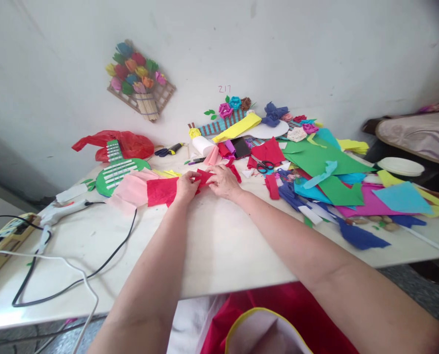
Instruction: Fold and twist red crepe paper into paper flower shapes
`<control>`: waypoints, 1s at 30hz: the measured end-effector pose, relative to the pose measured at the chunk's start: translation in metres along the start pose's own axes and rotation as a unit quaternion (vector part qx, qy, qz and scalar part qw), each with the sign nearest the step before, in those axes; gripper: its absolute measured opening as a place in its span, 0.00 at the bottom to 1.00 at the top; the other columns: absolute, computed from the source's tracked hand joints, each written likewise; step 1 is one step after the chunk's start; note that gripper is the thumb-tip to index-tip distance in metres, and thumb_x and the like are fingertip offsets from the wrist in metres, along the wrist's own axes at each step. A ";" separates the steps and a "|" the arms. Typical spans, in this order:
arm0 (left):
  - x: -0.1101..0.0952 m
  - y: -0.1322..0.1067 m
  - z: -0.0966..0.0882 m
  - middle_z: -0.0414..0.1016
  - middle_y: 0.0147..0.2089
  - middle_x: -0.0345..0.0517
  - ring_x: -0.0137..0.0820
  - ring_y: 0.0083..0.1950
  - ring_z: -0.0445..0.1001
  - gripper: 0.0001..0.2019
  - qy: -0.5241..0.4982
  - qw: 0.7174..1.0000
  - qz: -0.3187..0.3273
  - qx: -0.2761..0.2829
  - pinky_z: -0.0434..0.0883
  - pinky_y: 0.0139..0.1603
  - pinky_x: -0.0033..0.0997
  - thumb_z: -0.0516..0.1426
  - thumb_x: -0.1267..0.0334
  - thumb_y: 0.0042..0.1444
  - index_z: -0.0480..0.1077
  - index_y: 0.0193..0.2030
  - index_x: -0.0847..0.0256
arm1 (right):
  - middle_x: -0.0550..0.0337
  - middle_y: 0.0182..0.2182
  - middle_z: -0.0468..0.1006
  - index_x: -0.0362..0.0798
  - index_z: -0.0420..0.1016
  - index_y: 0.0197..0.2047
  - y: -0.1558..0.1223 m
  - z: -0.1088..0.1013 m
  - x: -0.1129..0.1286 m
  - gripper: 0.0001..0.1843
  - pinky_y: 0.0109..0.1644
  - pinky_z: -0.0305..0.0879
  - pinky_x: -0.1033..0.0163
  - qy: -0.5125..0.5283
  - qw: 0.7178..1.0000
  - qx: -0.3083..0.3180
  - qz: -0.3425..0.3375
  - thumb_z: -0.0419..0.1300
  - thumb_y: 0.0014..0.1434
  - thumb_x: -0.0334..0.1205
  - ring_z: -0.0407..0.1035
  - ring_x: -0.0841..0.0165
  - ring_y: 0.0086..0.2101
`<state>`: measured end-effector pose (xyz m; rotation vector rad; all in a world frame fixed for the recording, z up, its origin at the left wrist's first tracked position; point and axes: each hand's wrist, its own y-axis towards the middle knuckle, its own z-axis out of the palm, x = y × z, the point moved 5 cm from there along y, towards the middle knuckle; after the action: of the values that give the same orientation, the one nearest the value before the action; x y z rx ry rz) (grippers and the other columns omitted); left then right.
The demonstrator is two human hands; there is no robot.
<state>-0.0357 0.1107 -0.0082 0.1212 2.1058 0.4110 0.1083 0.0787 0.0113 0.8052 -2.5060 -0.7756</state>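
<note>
My left hand and my right hand meet over the middle of the table, both closed on a small piece of red crepe paper. Beside my left hand lies a larger red crepe paper sheet, partly hidden under that hand. Left of it, pale pink crepe paper rests against a green guitar-shaped craft with white strips. A red scrap is just behind my right hand. Farther right, black-handled scissors lie on more red paper.
A glue gun with a black cord and a power strip occupy the left side. Green sheets and many coloured scraps cover the right side. Pliers and a red plastic bag are at the back, near the wall.
</note>
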 end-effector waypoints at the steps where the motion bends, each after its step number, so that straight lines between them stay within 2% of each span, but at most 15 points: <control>1: -0.001 0.000 0.000 0.63 0.17 0.35 0.25 0.19 0.60 0.09 0.000 1.000 0.002 -0.003 0.58 0.23 0.23 0.58 0.68 0.41 0.73 0.32 0.59 | 0.56 0.47 0.72 0.48 0.80 0.33 0.000 0.001 0.000 0.11 0.51 0.56 0.56 -0.002 1.000 0.007 0.000 0.55 0.51 0.33 0.60 0.61 0.47; 4: -0.001 0.000 -0.001 0.63 0.17 0.35 0.25 0.20 0.60 0.07 0.000 1.000 -0.002 -0.006 0.59 0.24 0.23 0.58 0.67 0.41 0.73 0.30 0.60 | 0.55 0.40 0.76 0.48 0.79 0.37 -0.001 0.007 -0.001 0.13 0.48 0.57 0.57 0.002 0.997 0.072 0.010 0.54 0.52 0.33 0.64 0.62 0.43; 7: -0.001 0.000 0.000 0.64 0.17 0.36 0.25 0.20 0.62 0.07 -0.008 1.000 -0.008 0.005 0.60 0.24 0.23 0.58 0.67 0.41 0.73 0.30 0.60 | 0.56 0.40 0.78 0.49 0.78 0.40 -0.003 0.013 -0.002 0.15 0.45 0.60 0.60 0.023 0.992 0.117 0.036 0.53 0.53 0.34 0.68 0.63 0.42; 12: -0.002 0.000 0.000 0.69 0.21 0.39 0.27 0.24 0.66 0.06 -0.006 1.000 -0.007 0.004 0.62 0.28 0.25 0.60 0.65 0.40 0.73 0.28 0.60 | 0.59 0.38 0.79 0.52 0.77 0.43 -0.004 0.015 -0.009 0.14 0.43 0.62 0.62 0.064 0.986 0.112 0.103 0.56 0.53 0.37 0.70 0.64 0.40; 16: -0.007 0.000 -0.001 0.72 0.26 0.42 0.29 0.28 0.68 0.08 0.009 1.000 0.028 0.006 0.64 0.32 0.26 0.59 0.62 0.41 0.74 0.30 0.60 | 0.60 0.34 0.79 0.53 0.75 0.46 -0.004 0.016 -0.015 0.17 0.40 0.63 0.63 0.104 0.980 0.099 0.140 0.57 0.51 0.37 0.71 0.65 0.37; 20: -0.016 -0.002 0.003 0.75 0.31 0.42 0.31 0.32 0.69 0.08 0.035 0.995 0.076 0.059 0.65 0.35 0.28 0.56 0.64 0.42 0.74 0.31 0.59 | 0.60 0.33 0.79 0.52 0.74 0.46 -0.004 0.016 -0.016 0.17 0.38 0.62 0.63 0.127 0.975 0.091 0.158 0.58 0.51 0.39 0.70 0.65 0.36; 23: -0.017 -0.003 0.006 0.75 0.31 0.41 0.32 0.35 0.70 0.08 0.039 0.990 0.082 0.107 0.66 0.38 0.29 0.55 0.67 0.41 0.73 0.30 0.59 | 0.61 0.31 0.78 0.52 0.74 0.43 -0.005 0.015 -0.015 0.15 0.36 0.60 0.65 0.130 0.974 0.092 0.162 0.57 0.51 0.40 0.69 0.67 0.34; 30: -0.012 -0.005 0.014 0.74 0.29 0.41 0.29 0.31 0.71 0.14 -0.017 0.983 0.069 0.172 0.67 0.35 0.28 0.57 0.69 0.37 0.72 0.35 0.62 | 0.64 0.24 0.74 0.48 0.73 0.42 -0.004 0.017 -0.017 0.14 0.29 0.53 0.67 0.128 0.974 0.099 0.158 0.56 0.51 0.37 0.65 0.71 0.27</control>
<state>-0.0174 0.1059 -0.0070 0.4750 2.1241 0.1219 0.1141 0.0932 -0.0080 0.5081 -2.4148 -0.2985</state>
